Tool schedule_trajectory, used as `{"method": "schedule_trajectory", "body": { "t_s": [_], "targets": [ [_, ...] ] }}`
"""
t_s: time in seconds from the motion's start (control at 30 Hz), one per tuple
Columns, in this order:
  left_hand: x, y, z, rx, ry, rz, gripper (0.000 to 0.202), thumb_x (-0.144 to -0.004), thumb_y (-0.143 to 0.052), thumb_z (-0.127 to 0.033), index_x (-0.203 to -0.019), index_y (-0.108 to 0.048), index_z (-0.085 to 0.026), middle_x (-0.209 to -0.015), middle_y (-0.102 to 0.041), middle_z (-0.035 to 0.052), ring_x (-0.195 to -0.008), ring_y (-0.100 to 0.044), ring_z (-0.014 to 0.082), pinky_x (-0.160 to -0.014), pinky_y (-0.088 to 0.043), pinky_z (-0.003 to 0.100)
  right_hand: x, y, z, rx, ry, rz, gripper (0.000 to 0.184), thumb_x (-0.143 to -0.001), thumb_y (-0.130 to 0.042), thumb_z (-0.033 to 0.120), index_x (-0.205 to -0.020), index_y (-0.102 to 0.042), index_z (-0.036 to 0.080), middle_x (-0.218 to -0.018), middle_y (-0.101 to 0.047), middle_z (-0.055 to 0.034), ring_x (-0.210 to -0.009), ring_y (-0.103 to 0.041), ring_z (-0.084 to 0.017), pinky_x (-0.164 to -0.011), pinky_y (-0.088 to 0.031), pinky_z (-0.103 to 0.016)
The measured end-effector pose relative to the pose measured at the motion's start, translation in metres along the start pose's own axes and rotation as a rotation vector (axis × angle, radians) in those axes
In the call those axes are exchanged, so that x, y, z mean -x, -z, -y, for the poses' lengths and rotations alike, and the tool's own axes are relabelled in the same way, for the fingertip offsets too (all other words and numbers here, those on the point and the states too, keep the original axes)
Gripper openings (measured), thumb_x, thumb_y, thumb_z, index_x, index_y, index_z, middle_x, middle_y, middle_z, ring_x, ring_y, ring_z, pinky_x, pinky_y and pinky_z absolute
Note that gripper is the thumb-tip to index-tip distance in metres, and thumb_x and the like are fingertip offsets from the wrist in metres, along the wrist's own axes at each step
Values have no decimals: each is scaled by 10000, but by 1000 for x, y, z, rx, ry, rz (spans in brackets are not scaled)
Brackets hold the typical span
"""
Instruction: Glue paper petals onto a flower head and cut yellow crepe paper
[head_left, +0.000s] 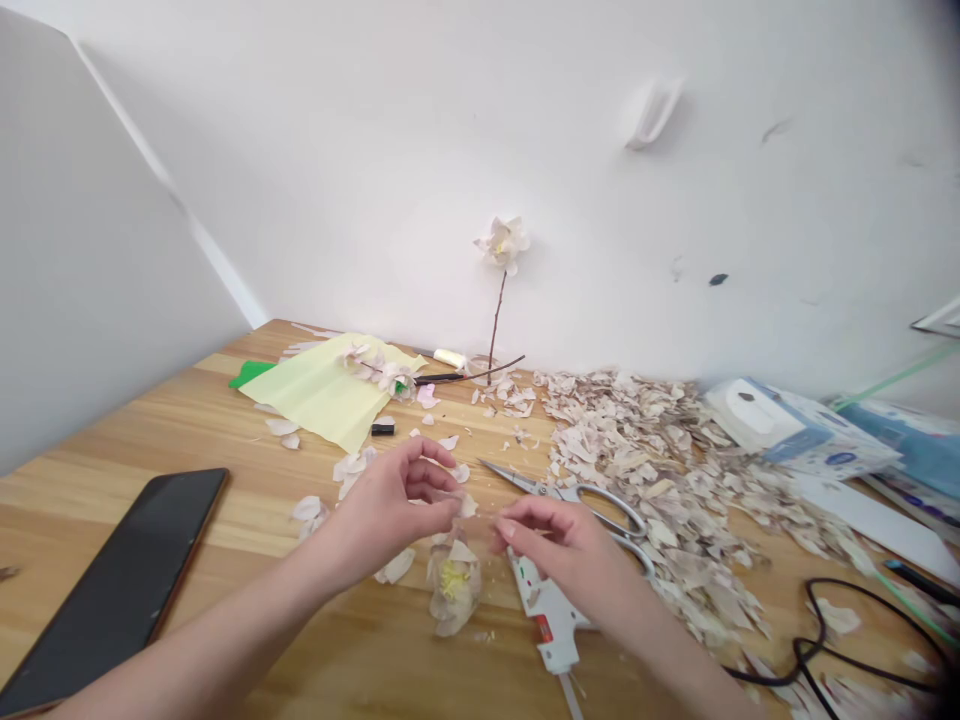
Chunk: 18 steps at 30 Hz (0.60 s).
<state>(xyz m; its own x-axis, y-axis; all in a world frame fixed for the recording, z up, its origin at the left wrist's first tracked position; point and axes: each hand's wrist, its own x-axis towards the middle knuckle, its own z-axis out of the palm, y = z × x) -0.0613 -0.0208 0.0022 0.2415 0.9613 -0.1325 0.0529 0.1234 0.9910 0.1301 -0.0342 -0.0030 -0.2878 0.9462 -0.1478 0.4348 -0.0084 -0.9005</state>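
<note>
My left hand [401, 500] hovers over the wooden table [225, 470], fingers pinched on a small pale paper petal [466, 505]. My right hand [559, 540] is beside it, fingertips pinched together close to the same petal; what they hold is too small to name. Just below both hands lies a half-made paper flower [454, 590] with a yellow centre. A white glue gun [551, 625] lies under my right wrist, and metal scissors [577, 495] rest just beyond my right hand.
A dark phone [120, 580] lies at the left. Yellow and green paper sheets [322, 395] sit at the back, with a finished paper flower [502, 245] on a stem against the wall. A heap of petal scraps [660, 470], a tissue box [787, 425] and a black cable [840, 640] fill the right.
</note>
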Motion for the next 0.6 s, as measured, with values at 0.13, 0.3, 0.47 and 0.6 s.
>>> {"method": "schedule_trajectory", "body": {
  "t_s": [0.13,0.3,0.47,0.6],
  "targets": [
    [-2,4,-4,101,65,-38,335,-620,-710,-203,-877,-496,-177,-701,-593,-27,-682,-601,128,-659,-516,295,14,30,-20,328,0,-57,208,-706,-569,238,-899,-646,232,-859,-652,-35,-750,-575,-209,-676,-439,-316],
    [-1,5,-9,171,65,-81,360,-619,-733,-249,-889,-505,-180,-720,-597,-30,-680,-615,126,-630,-530,286,35,40,-55,697,-14,66,649,-561,-515,43,-1185,-521,225,-1199,-526,-95,-1131,-466,-270,-945,-360,-388],
    [2,2,-11,179,77,-137,391,-589,-753,-274,-878,-504,-188,-724,-595,-30,-698,-646,162,-534,-533,266,38,20,-73,821,7,32,631,-553,-447,-3,-1141,-510,218,-1151,-519,-90,-1037,-538,-236,-874,-422,-344],
    [3,2,-9,149,26,-168,374,-608,-737,-277,-882,-497,-195,-757,-615,-16,-705,-645,162,-535,-535,264,38,23,-76,827,105,-21,520,-566,-441,10,-1026,-558,224,-1120,-545,-83,-1031,-539,-233,-862,-432,-325]
  ]
}}
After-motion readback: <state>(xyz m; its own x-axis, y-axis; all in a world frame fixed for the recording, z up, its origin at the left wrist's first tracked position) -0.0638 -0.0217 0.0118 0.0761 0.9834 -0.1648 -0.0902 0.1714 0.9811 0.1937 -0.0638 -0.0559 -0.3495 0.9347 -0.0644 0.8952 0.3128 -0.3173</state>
